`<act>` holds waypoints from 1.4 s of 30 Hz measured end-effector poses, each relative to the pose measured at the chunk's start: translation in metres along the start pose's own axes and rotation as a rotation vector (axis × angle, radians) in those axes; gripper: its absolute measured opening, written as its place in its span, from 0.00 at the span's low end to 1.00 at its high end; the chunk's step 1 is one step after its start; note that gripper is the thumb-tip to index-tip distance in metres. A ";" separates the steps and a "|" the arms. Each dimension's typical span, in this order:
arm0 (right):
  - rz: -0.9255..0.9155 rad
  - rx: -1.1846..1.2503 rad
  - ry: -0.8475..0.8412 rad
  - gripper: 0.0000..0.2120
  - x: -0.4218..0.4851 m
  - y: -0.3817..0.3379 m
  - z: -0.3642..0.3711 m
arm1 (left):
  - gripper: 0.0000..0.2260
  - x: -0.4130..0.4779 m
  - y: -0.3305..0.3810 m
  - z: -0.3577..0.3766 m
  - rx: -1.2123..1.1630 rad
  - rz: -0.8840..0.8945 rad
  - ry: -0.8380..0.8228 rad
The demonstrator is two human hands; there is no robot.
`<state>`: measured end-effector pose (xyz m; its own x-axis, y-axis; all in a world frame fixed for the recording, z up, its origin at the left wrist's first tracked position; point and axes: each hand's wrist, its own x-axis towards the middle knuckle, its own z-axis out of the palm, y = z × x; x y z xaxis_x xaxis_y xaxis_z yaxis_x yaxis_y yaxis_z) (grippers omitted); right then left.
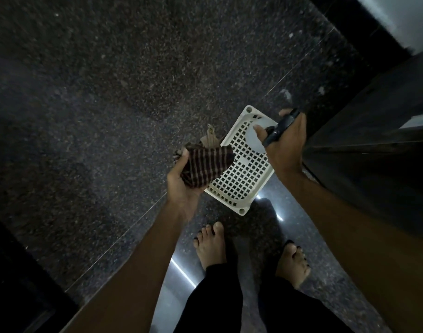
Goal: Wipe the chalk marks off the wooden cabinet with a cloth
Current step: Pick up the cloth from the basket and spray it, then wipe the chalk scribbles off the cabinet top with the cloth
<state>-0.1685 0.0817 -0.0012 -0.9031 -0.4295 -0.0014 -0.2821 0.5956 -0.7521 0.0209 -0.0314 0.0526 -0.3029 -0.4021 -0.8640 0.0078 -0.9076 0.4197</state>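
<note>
You seem to be at the getting-ready step: your left grip [184, 181] is curled round the striped cloth [206, 164], your right grip [286, 147] clamped on a dark object [280, 128], above the basket [241, 186]. The cabinet [373, 145] stands just right of that grip; no chalk shows. Next, raise the cloth to it.

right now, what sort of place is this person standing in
Probably a dim room in a home: a polished speckled stone floor, a glossy dark cabinet at the right, and a white plastic basket lying on it by the person's bare feet.
</note>
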 end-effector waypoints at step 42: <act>0.787 1.310 0.061 0.24 -0.100 -0.139 -0.453 | 0.21 -0.328 -0.069 0.313 0.712 -0.134 -0.460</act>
<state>-0.1857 0.3492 0.4023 -0.7027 -0.2534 -0.6649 0.7062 -0.3617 -0.6086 -0.1784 0.2005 0.3944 -0.6166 -0.0684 -0.7843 -0.6088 -0.5903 0.5301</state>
